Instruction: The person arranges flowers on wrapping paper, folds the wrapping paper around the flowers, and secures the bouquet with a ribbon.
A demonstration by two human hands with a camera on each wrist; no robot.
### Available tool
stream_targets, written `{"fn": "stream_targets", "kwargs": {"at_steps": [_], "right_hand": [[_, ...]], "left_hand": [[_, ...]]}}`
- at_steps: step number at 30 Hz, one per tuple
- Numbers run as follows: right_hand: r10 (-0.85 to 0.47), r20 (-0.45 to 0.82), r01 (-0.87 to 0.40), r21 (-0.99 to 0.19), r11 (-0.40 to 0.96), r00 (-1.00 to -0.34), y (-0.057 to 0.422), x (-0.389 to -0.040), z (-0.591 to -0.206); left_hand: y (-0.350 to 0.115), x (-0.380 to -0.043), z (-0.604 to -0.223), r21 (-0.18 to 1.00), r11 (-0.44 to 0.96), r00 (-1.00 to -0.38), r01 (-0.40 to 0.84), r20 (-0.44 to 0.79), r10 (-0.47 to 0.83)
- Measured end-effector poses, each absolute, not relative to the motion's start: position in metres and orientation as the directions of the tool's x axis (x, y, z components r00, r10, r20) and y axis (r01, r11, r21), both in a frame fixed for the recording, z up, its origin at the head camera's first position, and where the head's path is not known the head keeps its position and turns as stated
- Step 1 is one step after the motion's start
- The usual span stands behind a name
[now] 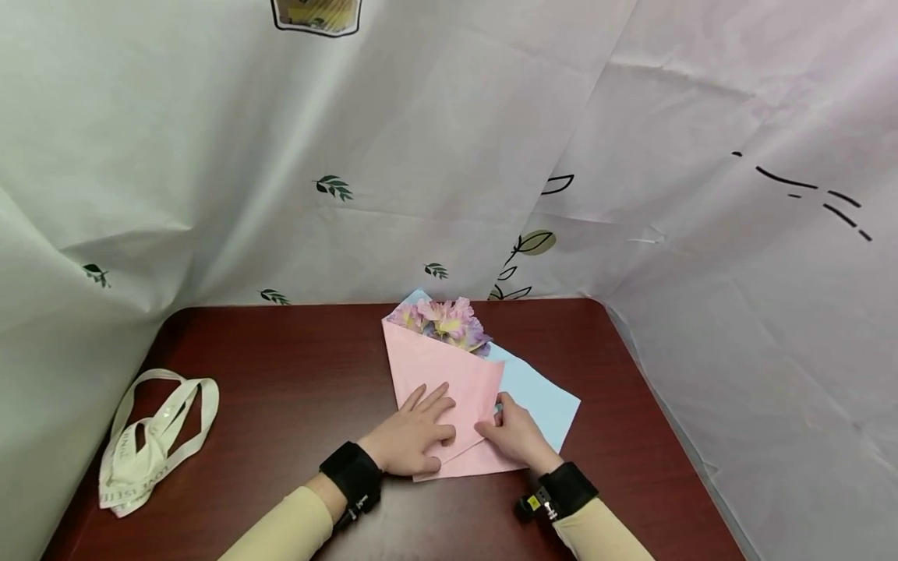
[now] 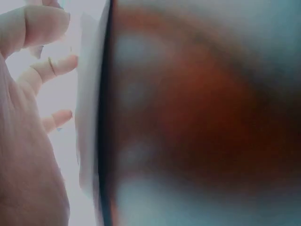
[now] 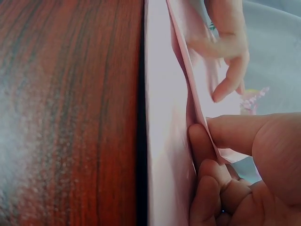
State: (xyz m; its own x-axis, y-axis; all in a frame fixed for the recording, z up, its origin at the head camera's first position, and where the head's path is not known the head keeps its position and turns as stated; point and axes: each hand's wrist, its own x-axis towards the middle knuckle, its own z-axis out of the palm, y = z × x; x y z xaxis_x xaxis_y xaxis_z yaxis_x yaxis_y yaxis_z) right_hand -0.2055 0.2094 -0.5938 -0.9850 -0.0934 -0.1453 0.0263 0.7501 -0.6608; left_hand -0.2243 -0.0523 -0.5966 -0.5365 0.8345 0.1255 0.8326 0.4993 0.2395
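Note:
A sheet of wrapping paper, pink (image 1: pixel 449 374) on one face and light blue (image 1: pixel 540 401) on the other side, is folded over a bunch of pink, yellow and purple flowers (image 1: pixel 452 321). The blooms stick out at its top, while any stems are hidden. My left hand (image 1: pixel 410 440) rests on the pink flap with fingers spread. With my right hand (image 1: pixel 519 432) I pinch the flap's right edge; in the right wrist view the thumb (image 3: pixel 235 132) lies on top and a finger is tucked beneath. The left wrist view shows the left hand (image 2: pixel 28 117) at the side, the rest blurred.
A white printed ribbon (image 1: pixel 150 452) lies loosely looped on the left of the dark red table (image 1: pixel 281 374). Pale cloth walls (image 1: pixel 421 156) with leaf prints enclose the table at the back and both sides.

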Motion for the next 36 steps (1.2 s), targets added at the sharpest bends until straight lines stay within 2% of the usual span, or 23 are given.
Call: {"fn": "stream_targets", "kwargs": {"at_steps": [15,21,30,36], "right_hand": [[-0.097,-0.125,0.012,-0.673,0.739,-0.987,0.208,-0.204,-0.59],[-0.105,-0.137,0.018,-0.688,0.726,-0.985,0.206,-0.204,-0.59],[-0.083,-0.13,0.026,-0.665,0.746,-0.988,0.208,-0.205,-0.591],[-0.076,-0.094,0.003,-0.653,0.757,-0.993,0.205,-0.201,-0.592]], "left_hand": [[-0.051,-0.219,-0.6,0.26,0.491,-0.539,0.832,0.164,0.826],[-0.051,-0.218,-0.603,0.276,0.499,-0.549,0.821,0.143,0.824],[-0.061,-0.214,-0.602,0.377,0.504,-0.574,0.777,0.097,0.813],[-0.068,-0.213,-0.617,0.364,0.486,-0.549,0.794,0.088,0.831]]}}
